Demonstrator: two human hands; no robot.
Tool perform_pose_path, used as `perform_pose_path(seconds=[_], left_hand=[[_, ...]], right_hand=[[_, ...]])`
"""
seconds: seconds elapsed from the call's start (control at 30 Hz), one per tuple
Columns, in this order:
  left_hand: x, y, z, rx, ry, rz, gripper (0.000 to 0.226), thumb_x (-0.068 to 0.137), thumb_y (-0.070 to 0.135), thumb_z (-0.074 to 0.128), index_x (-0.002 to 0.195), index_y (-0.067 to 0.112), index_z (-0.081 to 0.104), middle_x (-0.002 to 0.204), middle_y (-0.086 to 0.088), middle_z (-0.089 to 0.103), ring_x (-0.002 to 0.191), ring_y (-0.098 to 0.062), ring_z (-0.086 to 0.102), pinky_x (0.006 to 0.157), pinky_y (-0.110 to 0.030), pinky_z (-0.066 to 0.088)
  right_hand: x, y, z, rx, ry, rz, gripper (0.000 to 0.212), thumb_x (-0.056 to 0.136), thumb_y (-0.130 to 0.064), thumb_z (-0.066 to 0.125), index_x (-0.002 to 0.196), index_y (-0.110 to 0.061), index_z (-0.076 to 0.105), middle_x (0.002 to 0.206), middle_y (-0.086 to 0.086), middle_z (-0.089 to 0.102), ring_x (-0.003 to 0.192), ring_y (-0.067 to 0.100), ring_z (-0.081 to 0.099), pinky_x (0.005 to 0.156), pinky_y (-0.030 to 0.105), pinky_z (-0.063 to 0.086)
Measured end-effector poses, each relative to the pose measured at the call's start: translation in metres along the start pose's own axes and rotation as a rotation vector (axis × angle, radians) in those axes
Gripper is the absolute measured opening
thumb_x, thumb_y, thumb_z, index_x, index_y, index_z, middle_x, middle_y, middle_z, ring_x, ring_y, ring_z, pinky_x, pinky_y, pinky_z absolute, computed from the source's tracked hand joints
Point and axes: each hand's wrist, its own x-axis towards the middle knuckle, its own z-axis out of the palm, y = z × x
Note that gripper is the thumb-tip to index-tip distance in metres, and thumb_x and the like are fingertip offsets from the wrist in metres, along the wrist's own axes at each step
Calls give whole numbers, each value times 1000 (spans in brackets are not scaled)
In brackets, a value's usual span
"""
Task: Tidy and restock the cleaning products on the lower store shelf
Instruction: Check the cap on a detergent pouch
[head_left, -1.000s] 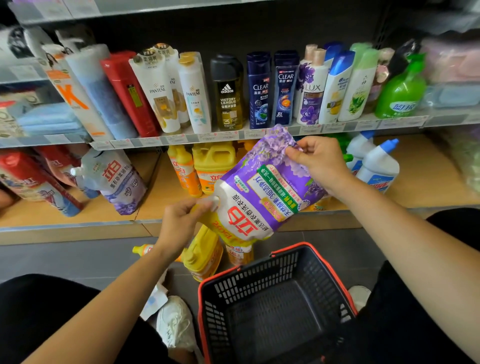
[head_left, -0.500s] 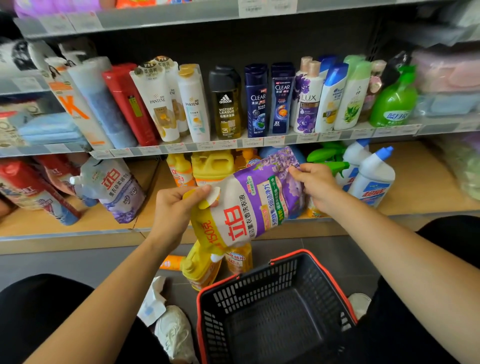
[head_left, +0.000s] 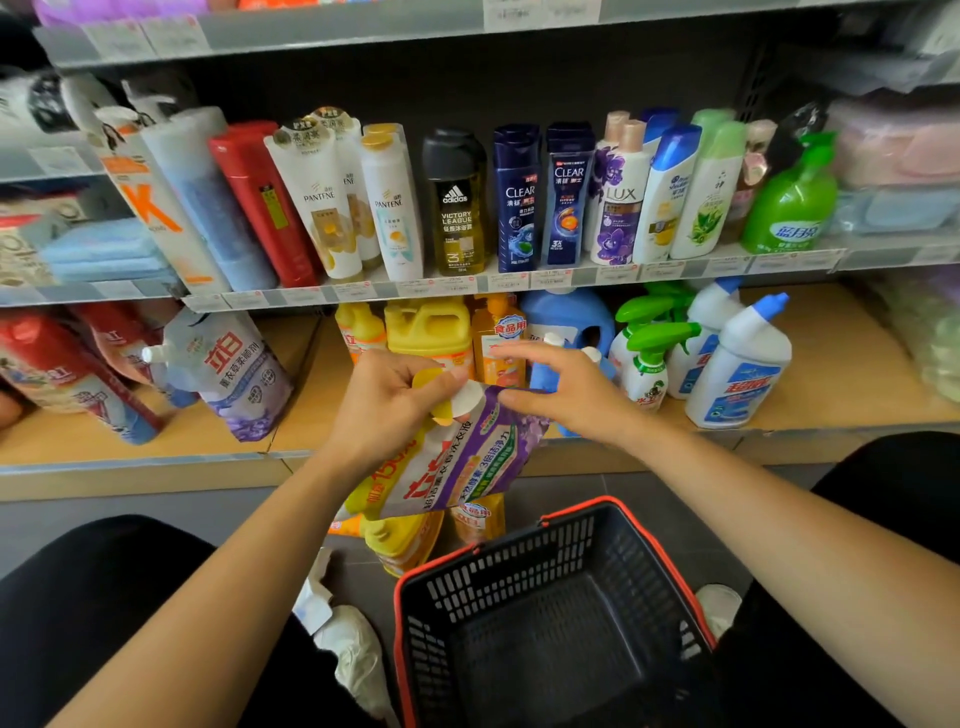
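Observation:
A purple and white detergent refill pouch (head_left: 467, 457) hangs in front of the lower shelf (head_left: 841, 374), above the floor. My left hand (head_left: 389, 410) grips it at the white spout cap. My right hand (head_left: 566, 395) is at the pouch's upper right corner with its fingers spread; only the thumb rests on the edge. A matching pouch (head_left: 239, 374) leans on the shelf's left part. Yellow jugs (head_left: 426, 327), a blue jug (head_left: 566, 317), green spray bottles (head_left: 649, 353) and white toilet-cleaner bottles (head_left: 737, 369) stand behind my hands.
A black basket with a red rim (head_left: 519, 514) sits on the floor below my right arm, nothing visible inside. Yellow bottles (head_left: 405, 545) stand on the floor beside it. The shelf above holds shampoo bottles (head_left: 519, 197). My white shoe (head_left: 353, 654) is at the bottom.
The pouch has swung from lying sideways to hanging from its spout in my left hand. My right hand has let go of its far end and moved left, towards the spout.

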Motion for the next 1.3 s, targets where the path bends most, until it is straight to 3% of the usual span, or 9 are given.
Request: perform_pose_path(seconds=[0.13,0.27,0.33,0.4,0.6,0.83,0.97,1.03,1.3], left_hand=[[0,-2,-2,-8,-22,7,38,96,31,68,75,1,77,70,-17,74,67,-47,64,59,-54,49],[-2,-4,-4,-34,-28,-37,32,92,34,71,78,7,80,74,-15,75,66,-25,64,59,-47,50],[-2,-7,-6,-23,7,-70,34,87,36,74,78,3,79,73,-16,75,63,-24,65,57,-45,50],[-2,-10,-11,2,24,-65,33,83,35,76,81,3,78,75,-10,76,63,-23,71,57,-42,54],[-7,-22,-22,-183,-112,-167,27,83,20,76,109,13,75,97,-8,80,87,-27,78,70,-32,63],[-9,-36,-37,-275,-215,-246,31,81,18,78,111,10,76,106,-14,78,96,-31,76,77,-34,62],[-12,-48,-48,-167,-245,-239,33,84,18,77,116,9,74,111,-9,77,106,-38,71,93,-49,58],[-13,-53,-51,-109,-237,-212,30,87,16,74,116,10,74,113,-3,77,110,-27,72,96,-39,58],[-15,-62,-47,-119,-41,-229,17,90,16,72,105,10,76,97,-5,79,82,-15,72,67,-25,59]], right_hand=[[-1,-13,23,82,-137,-44,37,92,-4,66,116,-33,65,108,-19,70,105,-5,63,90,16,50],[2,-13,25,63,-56,-37,18,96,-9,62,96,-21,76,90,13,74,83,12,65,75,36,53],[3,-11,24,55,-62,-33,18,97,-14,62,89,-4,75,79,20,68,73,12,58,65,32,47],[0,-11,24,62,-59,-15,18,96,-12,63,88,-2,74,71,7,66,69,3,56,64,19,46],[-5,-16,16,167,13,52,25,95,-8,64,86,-30,74,80,-15,76,78,1,70,73,17,55],[-3,-15,11,262,175,138,22,95,-10,64,86,-28,75,79,-10,77,76,9,73,68,23,59],[0,-13,6,364,263,218,19,96,-10,63,85,-21,74,76,-3,77,68,14,74,56,22,56],[1,-13,4,387,291,249,17,96,-12,63,84,-19,74,76,0,77,67,17,74,54,23,55],[8,-9,-1,370,344,274,13,95,-16,64,88,-18,75,85,8,78,77,27,75,66,36,62]])
